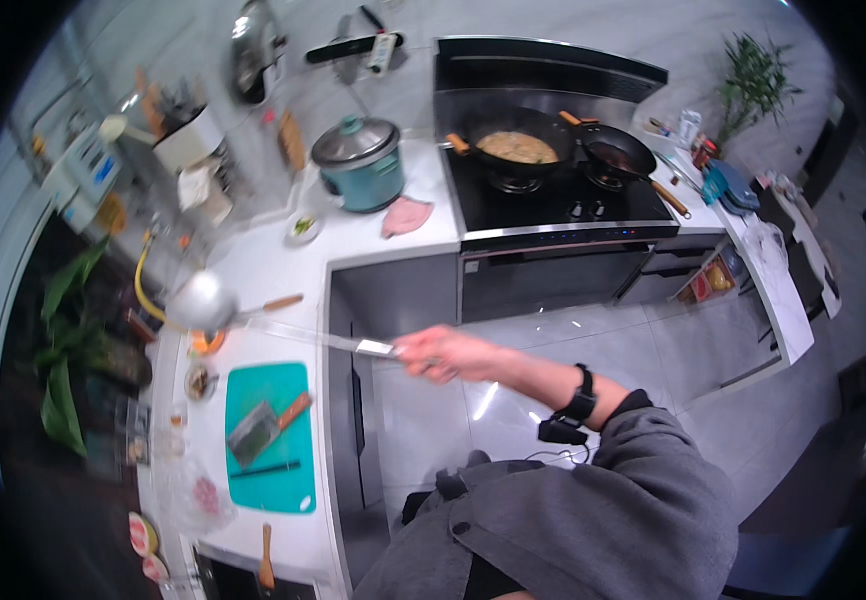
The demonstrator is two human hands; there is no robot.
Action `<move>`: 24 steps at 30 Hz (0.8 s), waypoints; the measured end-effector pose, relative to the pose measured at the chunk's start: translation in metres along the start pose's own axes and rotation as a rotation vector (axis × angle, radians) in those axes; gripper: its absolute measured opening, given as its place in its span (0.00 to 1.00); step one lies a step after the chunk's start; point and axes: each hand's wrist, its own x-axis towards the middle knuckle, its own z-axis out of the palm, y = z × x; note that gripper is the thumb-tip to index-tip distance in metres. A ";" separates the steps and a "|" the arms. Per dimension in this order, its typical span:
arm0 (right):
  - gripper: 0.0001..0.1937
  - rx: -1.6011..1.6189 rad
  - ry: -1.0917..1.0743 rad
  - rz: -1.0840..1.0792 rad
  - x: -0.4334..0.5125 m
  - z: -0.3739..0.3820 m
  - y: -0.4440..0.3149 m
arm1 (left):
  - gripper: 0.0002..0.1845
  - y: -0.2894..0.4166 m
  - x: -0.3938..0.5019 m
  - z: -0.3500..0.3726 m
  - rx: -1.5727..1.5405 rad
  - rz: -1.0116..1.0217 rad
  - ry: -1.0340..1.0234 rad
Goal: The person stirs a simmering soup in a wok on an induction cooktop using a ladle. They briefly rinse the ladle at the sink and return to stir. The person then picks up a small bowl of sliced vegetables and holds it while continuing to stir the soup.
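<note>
My right hand [436, 354] grips the end of a long metal handle. This belongs to a large metal ladle [204, 300], blurred, whose round bowl is over the left counter. Beside the bowl a wooden utensil handle [283, 302] points right; what it joins is partly hidden. Below the ladle lies a teal cutting board [275, 495], bearing a cleaver [256, 433] with a wooden handle and a dark, thin stick-like item [266, 470]. An orange piece [206, 343] and a small bowl [198, 381] are near the board. My left hand is out of view.
A wok of food [519, 148] and a smaller pan [616, 154] sit on the gas stove [523, 214]. Left of it stand a teal rice cooker [361, 169], a pink cloth [406, 216] and a small dish [302, 227]. A wooden spatula [266, 559] lies at the lower left.
</note>
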 end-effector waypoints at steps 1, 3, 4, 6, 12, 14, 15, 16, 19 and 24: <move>0.08 0.027 0.059 -0.069 -0.019 -0.030 -0.023 | 0.17 0.003 -0.006 0.029 0.021 0.020 -0.038; 0.09 -0.031 0.288 -0.198 -0.057 -0.086 -0.062 | 0.17 0.017 -0.024 0.088 0.047 0.074 -0.161; 0.10 -0.033 0.396 -0.253 -0.074 -0.111 -0.078 | 0.16 0.029 -0.040 0.120 0.049 0.121 -0.245; 0.14 -0.066 0.611 -0.353 -0.104 -0.157 -0.104 | 0.16 0.069 -0.092 0.196 -0.057 0.204 -0.495; 0.18 -0.561 1.234 -0.244 -0.173 -0.287 -0.195 | 0.04 0.268 -0.403 0.328 -0.663 0.070 -1.799; 0.18 -0.858 1.318 -0.106 -0.184 -0.324 -0.231 | 0.08 0.331 -0.472 0.324 -0.691 0.160 -2.126; 0.18 -1.071 1.362 -0.034 -0.185 -0.339 -0.248 | 0.10 0.363 -0.500 0.323 -0.666 0.130 -2.234; 0.19 -1.201 1.442 0.087 -0.182 -0.353 -0.266 | 0.13 0.390 -0.520 0.319 -0.749 0.128 -2.363; 0.19 -1.560 1.517 0.261 -0.168 -0.378 -0.315 | 0.19 0.457 -0.552 0.326 -0.687 0.365 -2.720; 0.16 -1.682 1.371 0.867 -0.110 -0.401 -0.386 | 0.28 0.517 -0.558 0.366 -0.484 0.852 -3.119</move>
